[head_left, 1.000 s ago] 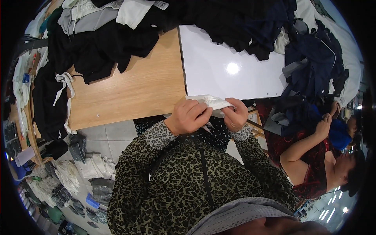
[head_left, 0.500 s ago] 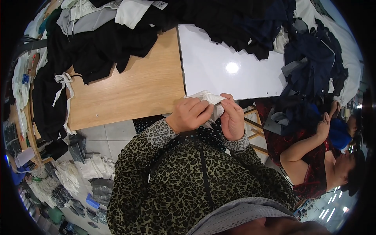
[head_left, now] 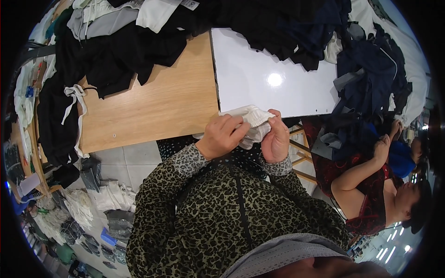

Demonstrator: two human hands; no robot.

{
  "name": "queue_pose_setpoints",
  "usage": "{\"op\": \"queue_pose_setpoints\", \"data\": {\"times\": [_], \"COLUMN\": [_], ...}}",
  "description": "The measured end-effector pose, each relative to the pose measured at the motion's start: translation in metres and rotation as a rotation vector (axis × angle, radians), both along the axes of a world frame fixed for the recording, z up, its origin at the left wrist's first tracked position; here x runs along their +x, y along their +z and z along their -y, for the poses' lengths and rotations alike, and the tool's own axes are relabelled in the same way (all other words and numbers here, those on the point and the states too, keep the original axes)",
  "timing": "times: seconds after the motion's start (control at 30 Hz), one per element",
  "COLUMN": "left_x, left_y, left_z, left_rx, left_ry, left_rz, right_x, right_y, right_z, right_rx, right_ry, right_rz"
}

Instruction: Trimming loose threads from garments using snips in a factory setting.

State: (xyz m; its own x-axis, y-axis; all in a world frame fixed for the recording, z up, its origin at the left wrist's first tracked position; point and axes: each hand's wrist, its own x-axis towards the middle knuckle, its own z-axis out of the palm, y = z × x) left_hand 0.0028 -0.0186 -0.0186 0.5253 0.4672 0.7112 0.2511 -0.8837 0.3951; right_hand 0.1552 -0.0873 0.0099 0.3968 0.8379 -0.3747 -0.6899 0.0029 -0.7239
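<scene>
Between my two hands, at the near edge of the table, is a white garment (head_left: 252,116) with a gathered, elastic-looking band along its top. My left hand (head_left: 223,135) grips its left side with the fingers curled over the cloth. Thumb and fingers of my right hand (head_left: 276,136) pinch the right end of the band. Part of the cloth hangs below the table edge, and some of it is hidden behind my left hand.
The table has a wood-coloured half (head_left: 153,104) and a glossy white half (head_left: 278,60). Black garments (head_left: 125,55) pile along its far side; navy garments (head_left: 371,69) heap at the right. A person in a red patterned top (head_left: 366,204) works close on my right. Bags and cloth bundles (head_left: 116,197) lie on the floor at left.
My right hand has shifted slightly right, and the white band is now stretched wider between my hands. More of its gathered edge shows.
</scene>
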Motion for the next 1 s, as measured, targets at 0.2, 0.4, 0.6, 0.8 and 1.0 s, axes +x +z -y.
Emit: {"op": "queue_pose_setpoints", "data": {"times": [0.2,0.4,0.6,0.8,1.0], "left_x": [-0.007,-0.012,-0.013,-0.014,-0.013], "left_y": [-0.002,0.0,0.003,0.001,-0.001], "left_z": [0.001,-0.003,-0.005,-0.005,-0.004], "left_rx": [0.027,0.061,0.076,0.066,0.002], "left_ry": [-0.007,-0.013,0.003,-0.011,-0.002], "left_rz": [0.026,0.04,0.043,0.071,0.058], "right_x": [0.003,0.005,0.004,0.003,0.0], "right_y": [-0.003,-0.006,-0.005,-0.005,-0.007], "right_z": [0.003,0.006,0.007,0.006,0.007], "right_rx": [0.028,0.039,0.036,0.041,0.056], "right_ry": [-0.011,-0.03,-0.044,-0.032,-0.039], "right_rz": [0.075,0.13,0.136,0.141,0.209]}}
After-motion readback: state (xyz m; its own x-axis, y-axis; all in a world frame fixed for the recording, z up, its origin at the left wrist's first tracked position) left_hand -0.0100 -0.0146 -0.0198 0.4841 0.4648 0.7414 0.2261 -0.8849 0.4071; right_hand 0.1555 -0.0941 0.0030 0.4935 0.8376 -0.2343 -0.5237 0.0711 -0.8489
